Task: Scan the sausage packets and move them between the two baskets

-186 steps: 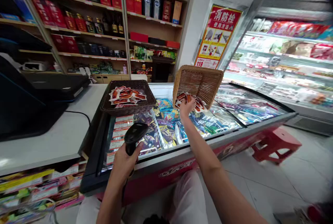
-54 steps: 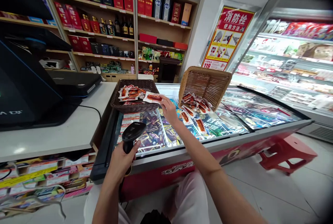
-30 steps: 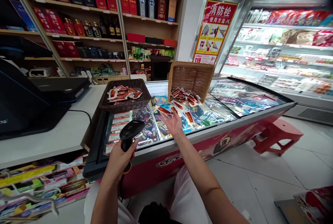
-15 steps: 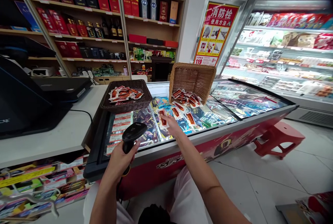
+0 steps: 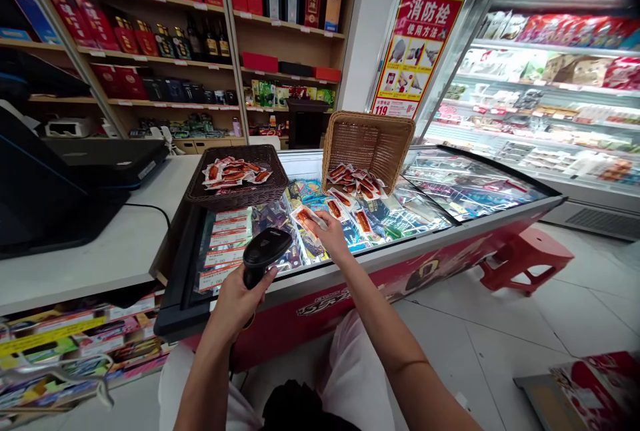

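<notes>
Over the glass-topped freezer (image 5: pixel 400 249), a wrapped sausage (image 5: pixel 305 219) is pinched by its edge between thumb and fingers of my right hand (image 5: pixel 330 236). Nearer me, my left hand (image 5: pixel 237 299) curls round the grip of a black scanner (image 5: pixel 267 247) — its head close to the packet but apart. I judge scanning to be the step in hand; the next move calls for squaring the packet to the scanner. Beyond lie loose packets (image 5: pixel 363 221), a tipped tan basket (image 5: pixel 370 137) holding more — and, leftward, a filled dark basket (image 5: pixel 240 199).
</notes>
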A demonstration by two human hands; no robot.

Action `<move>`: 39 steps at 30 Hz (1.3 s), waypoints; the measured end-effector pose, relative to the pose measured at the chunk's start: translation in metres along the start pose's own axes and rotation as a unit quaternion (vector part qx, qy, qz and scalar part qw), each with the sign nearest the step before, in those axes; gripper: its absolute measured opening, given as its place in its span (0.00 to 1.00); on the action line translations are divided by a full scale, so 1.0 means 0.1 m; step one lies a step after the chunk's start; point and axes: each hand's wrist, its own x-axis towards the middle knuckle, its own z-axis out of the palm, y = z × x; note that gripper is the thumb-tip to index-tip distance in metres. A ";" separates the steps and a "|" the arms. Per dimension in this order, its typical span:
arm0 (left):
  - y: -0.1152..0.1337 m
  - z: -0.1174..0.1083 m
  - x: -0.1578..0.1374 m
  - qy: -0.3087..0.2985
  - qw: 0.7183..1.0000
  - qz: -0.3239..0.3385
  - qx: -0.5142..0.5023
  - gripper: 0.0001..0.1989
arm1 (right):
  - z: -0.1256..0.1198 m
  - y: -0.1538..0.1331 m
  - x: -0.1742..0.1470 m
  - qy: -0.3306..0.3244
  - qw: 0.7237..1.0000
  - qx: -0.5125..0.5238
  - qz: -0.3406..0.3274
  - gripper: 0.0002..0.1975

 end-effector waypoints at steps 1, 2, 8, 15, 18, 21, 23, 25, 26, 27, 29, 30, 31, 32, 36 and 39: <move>-0.01 0.00 0.01 0.003 1.000 0.000 0.002 0.26 | -0.01 0.00 -0.01 -0.003 1.000 0.001 0.002 0.20; -0.02 0.01 0.02 0.007 1.000 0.001 0.004 0.26 | -0.02 0.00 -0.02 -0.006 1.000 0.002 0.002 0.21; -0.07 0.02 0.06 0.004 1.000 0.015 0.015 0.26 | -0.11 0.05 -0.02 -0.012 1.000 -0.029 -0.002 0.21; -0.07 0.06 0.08 0.002 1.000 0.010 0.016 0.25 | -0.21 0.14 0.00 0.015 0.996 -0.091 -0.018 0.19; -0.13 0.09 0.11 0.008 1.000 0.014 0.003 0.26 | -0.22 0.24 0.07 0.030 0.986 -0.160 -0.023 0.16; -0.20 0.08 0.15 0.019 1.000 0.007 -0.009 0.28 | -0.24 0.38 0.21 0.089 0.955 -0.281 -0.023 0.13; -0.24 0.04 0.17 0.031 0.999 0.001 -0.017 0.29 | -0.25 0.45 0.34 0.135 0.929 -0.340 -0.046 0.12; -0.27 -0.01 0.18 0.040 0.999 -0.006 -0.035 0.30 | -0.26 0.48 0.47 0.168 0.909 -0.372 -0.088 0.11; -0.27 -0.04 0.18 0.046 0.998 -0.012 -0.048 0.30 | -0.25 0.46 0.54 0.180 0.901 -0.380 -0.107 0.11; -0.28 -0.08 0.19 0.054 0.996 -0.018 -0.061 0.30 | -0.23 0.43 0.62 0.188 0.895 -0.385 -0.124 0.11; -0.29 -0.15 0.20 0.075 0.993 -0.033 -0.081 0.31 | -0.11 0.30 0.78 0.192 0.886 -0.392 -0.157 0.12; -0.30 -0.18 0.22 0.089 0.991 -0.037 -0.089 0.31 | -0.01 0.21 0.87 0.182 0.883 -0.396 -0.174 0.13; -0.32 -0.22 0.23 0.102 0.989 -0.040 -0.096 0.32 | 0.13 0.11 0.97 0.163 0.880 -0.404 -0.190 0.12; -0.34 -0.25 0.25 0.116 0.987 -0.041 -0.105 0.32 | 0.30 0.00 1.08 0.136 0.878 -0.413 -0.201 0.12; -0.46 -0.38 0.29 0.150 0.978 -0.043 -0.137 0.33 | 1.19 -0.33 1.59 -0.021 0.891 -0.428 -0.153 0.12; -0.51 -0.46 0.27 0.156 0.975 -0.049 -0.148 0.32 | 1.84 -0.44 1.97 -0.100 0.913 -0.396 -0.010 0.12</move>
